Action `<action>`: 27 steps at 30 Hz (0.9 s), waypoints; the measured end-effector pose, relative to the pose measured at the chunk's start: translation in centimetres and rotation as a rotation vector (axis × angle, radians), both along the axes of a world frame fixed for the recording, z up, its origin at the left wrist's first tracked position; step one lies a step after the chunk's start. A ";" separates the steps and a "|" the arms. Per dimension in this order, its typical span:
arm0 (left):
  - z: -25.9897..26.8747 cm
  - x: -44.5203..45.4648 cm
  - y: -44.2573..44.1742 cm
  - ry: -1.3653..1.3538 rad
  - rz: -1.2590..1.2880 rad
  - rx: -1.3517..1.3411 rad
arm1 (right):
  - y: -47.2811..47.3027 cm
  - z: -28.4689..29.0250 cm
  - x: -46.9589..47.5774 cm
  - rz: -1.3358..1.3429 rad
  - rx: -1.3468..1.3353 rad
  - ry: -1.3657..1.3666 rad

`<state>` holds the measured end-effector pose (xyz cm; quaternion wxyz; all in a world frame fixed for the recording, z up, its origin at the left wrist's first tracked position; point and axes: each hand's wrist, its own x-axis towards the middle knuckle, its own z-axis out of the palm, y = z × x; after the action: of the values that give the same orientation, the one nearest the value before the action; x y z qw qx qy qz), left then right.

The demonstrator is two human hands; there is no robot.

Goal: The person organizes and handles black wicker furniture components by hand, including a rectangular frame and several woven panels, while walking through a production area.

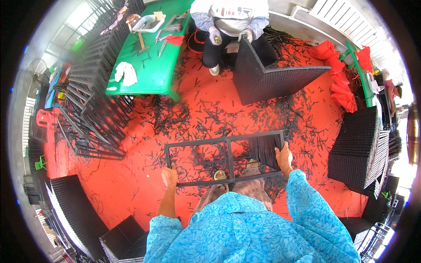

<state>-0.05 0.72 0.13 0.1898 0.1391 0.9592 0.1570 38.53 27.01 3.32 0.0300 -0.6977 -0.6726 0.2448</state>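
Note:
Both my hands hold a dark rectangular frame (229, 157) level before my body, above the red floor. My left hand (169, 176) grips its left end near the lower corner. At the right end, my right hand (284, 157) closes around the short side bar. A crossbar divides the frame, and dark strips or slats (263, 149) show through its right part; how they join it is unclear. My feet, in light sandals (220, 175), show below the frame.
Ahead, a gloved co-worker (230, 19) holds a black woven panel piece (279, 80). A green table (148, 72) bears a hammer (142, 42), scissors (162, 47) and a white cloth (126, 74). Stacked black frames (95, 108) stand left, woven panels (353, 151) right. Dark strip offcuts (210, 115) litter the floor.

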 end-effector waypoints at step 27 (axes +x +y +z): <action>1.1 0.4 0.4 0.006 0.023 0.056 | 0.0 -2.2 1.0 0.019 0.083 0.082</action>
<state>0.35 1.16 1.28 0.1811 0.1337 0.9565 0.1856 39.56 27.04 1.12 0.0843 -0.6786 -0.6872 0.2452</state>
